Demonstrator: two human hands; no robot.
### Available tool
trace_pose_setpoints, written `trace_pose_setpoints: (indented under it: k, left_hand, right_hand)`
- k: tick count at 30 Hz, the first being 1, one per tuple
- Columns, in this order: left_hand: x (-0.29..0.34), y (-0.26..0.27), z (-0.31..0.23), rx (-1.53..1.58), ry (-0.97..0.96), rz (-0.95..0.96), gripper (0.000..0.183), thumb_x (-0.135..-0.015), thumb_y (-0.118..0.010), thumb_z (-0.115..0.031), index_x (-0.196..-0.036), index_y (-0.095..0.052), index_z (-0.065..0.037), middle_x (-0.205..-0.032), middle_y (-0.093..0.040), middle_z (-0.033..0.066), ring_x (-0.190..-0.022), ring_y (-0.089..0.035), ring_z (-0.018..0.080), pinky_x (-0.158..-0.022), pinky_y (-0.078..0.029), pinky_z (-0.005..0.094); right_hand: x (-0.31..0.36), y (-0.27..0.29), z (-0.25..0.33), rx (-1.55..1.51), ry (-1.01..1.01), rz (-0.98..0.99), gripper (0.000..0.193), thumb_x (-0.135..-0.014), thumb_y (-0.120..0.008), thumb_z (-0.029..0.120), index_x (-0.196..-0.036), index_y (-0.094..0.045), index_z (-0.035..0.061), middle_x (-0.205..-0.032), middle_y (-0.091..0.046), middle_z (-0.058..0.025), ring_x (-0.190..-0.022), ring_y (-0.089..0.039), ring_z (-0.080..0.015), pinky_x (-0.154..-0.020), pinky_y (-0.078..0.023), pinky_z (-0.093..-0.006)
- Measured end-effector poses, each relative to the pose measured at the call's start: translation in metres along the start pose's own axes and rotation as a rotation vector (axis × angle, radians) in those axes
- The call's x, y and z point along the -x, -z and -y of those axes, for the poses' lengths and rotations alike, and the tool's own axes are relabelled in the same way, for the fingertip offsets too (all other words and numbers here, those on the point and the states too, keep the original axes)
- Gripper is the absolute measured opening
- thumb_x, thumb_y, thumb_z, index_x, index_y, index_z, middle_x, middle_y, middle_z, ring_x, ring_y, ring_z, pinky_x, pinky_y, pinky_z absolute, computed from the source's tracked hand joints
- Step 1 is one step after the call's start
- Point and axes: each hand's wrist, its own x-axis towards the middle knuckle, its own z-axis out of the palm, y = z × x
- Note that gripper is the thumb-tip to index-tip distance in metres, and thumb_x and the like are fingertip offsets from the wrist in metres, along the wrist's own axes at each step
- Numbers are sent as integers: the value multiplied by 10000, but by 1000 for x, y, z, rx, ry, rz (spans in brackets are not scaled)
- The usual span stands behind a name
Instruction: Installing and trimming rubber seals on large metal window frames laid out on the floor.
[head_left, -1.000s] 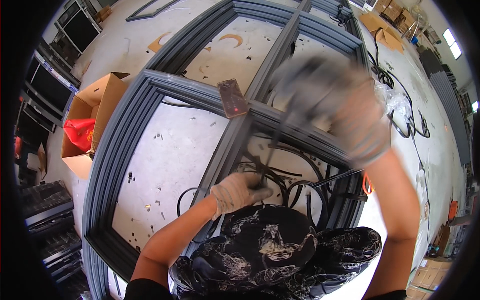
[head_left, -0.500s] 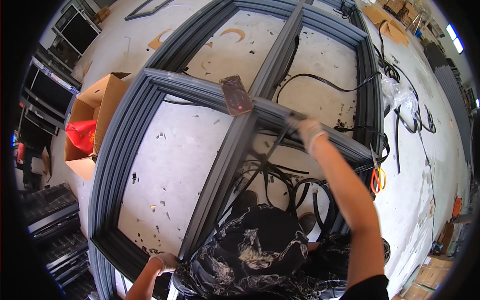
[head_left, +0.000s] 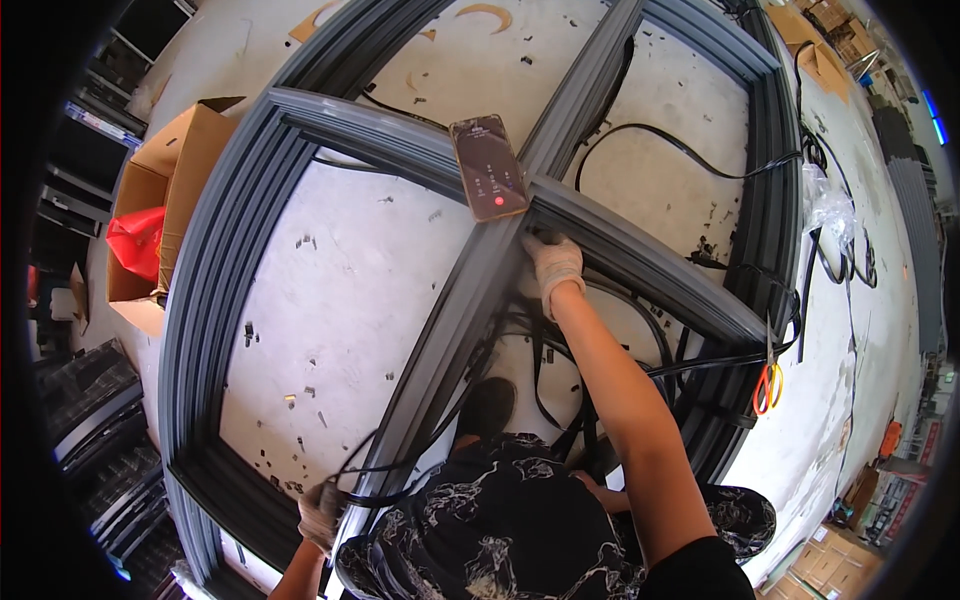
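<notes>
The pale floor (head_left: 330, 240) carries an open cardboard box (head_left: 188, 165) at left, small dark scraps (head_left: 249, 329), a crescent-shaped tan offcut (head_left: 490, 13), crumpled clear plastic wrap (head_left: 828, 207) at right, and loose black strips (head_left: 650, 127), some within the openings of a large grey window frame (head_left: 465, 300). On this frame a smartphone (head_left: 488, 168) lies screen up at the crossing of its bars

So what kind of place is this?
Probably a workshop or small factory. A big, dark grey, metal-looking frame spreads over the pale floor, long black bendy strips show in its openings, and scissors with red and yellow handles are at its right edge.
</notes>
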Motion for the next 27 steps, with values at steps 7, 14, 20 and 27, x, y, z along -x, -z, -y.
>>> trace_pose_setpoints:
  k: [7, 14, 20, 27]
  left_hand:
    - [-18, 20, 80, 349, 61, -261, 509, -891, -500, -514, -593, -485, -102, -498, -432, -25, -418, -333, 66, -416, -235, 231]
    - [-6, -12, 92, 264, 87, -187, 468, -908, -501, -447, -749, -595, -17, -551, -504, -8, -429, -411, 96, -413, -311, 264]
    - [4, -27, 53, 199, 6, -122, 428, -905, -478, -385, -669, -538, -33, -510, -475, 6, -449, -420, 102, -430, -325, 269]
    - [4, -30, 40, 47, -60, -106, 402, -898, -489, -355, -706, -560, -9, -517, -481, 21, -459, -434, 115, -445, -340, 291]
  right_hand:
    - [1, -3, 4, 220, -42, -28, 460, -807, -604, 376, -1080, -630, 7, -1095, -630, -170, -995, -597, -342, -863, -447, -369]
    - [-23, -25, -13, -10, -227, -87, 517, -820, -581, 428, -1143, -602, 25, -1132, -613, -177, -1039, -582, -342, -874, -441, -384]
    - [-18, -28, -5, -515, -208, -63, 504, -836, -601, 421, -1120, -602, 4, -1101, -632, -92, -927, -587, -258, -831, -437, -299]
    - [-21, -24, -10, -470, -402, -98, 514, -822, -620, 427, -1138, -592, 23, -1112, -618, -78, -951, -565, -233, -868, -425, -303]
